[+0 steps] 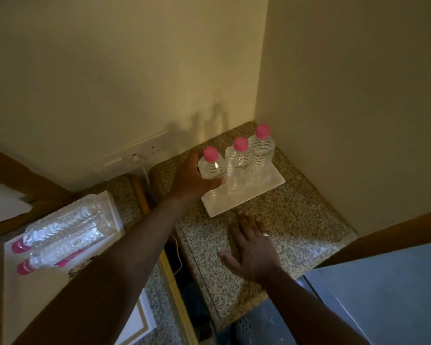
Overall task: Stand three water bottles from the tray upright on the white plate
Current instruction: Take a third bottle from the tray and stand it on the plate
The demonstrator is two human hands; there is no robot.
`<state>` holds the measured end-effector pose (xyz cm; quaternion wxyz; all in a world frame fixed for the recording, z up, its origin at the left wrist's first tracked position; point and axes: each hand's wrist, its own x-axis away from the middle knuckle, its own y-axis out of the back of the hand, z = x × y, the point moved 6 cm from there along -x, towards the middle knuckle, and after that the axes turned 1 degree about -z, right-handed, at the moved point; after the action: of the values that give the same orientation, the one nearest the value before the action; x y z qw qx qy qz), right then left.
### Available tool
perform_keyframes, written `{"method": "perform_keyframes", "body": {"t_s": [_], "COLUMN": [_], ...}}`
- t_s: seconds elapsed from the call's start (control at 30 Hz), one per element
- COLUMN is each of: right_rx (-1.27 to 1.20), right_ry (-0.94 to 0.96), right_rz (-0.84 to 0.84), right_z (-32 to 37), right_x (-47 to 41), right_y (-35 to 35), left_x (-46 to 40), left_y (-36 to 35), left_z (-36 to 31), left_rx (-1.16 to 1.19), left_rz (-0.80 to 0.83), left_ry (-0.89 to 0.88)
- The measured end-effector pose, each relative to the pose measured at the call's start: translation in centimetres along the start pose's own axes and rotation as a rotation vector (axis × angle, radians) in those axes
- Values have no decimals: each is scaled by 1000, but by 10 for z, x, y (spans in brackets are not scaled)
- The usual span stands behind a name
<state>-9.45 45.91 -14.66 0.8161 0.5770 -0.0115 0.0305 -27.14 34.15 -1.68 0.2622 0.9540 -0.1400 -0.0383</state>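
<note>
Head view of a speckled granite surface (296,220) set in a corner between two cream walls. A white rectangular plate (264,189) lies on the surface near the corner and serves as the landmark here. Three clear water bottles with pink caps stand upright in a row along the plate. The far bottle (261,150) is at the plate's corner-side end, the middle bottle (238,165) is just beside it, and the near bottle (210,166) is at the plate's left end, close against the middle one.

The left hand (192,178) reaches in from the left of the plate and wraps around the body of the near bottle, fingers curled on its lower half; the bottle's base appears to sit on the plate, though the hand partly hides it. The right hand (251,245) lies flat and empty, palm down with fingers spread, on the surface just in front of the plate; a ring (266,234) shows on one finger.

Well to the left of the plate, a white tray (20,295) carries further water bottles (65,232) lying on their sides, pink caps toward the viewer. On the wall behind and left of the plate is a white socket strip (135,155) with a cable plugged in.
</note>
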Motion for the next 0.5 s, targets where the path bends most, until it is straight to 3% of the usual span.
{"method": "perform_keyframes", "body": {"t_s": [0.3, 0.5], "right_rx": [65, 93], "right_ry": [5, -9], "right_rz": [33, 74], "right_z": [1, 0], "right_x": [-1, -3], "right_y": [-1, -3], "left_x": [11, 31], "left_y": [-3, 15], "left_z": [9, 18], "left_rx": [66, -43], "left_rz": [93, 37], "left_ry": [77, 158]}}
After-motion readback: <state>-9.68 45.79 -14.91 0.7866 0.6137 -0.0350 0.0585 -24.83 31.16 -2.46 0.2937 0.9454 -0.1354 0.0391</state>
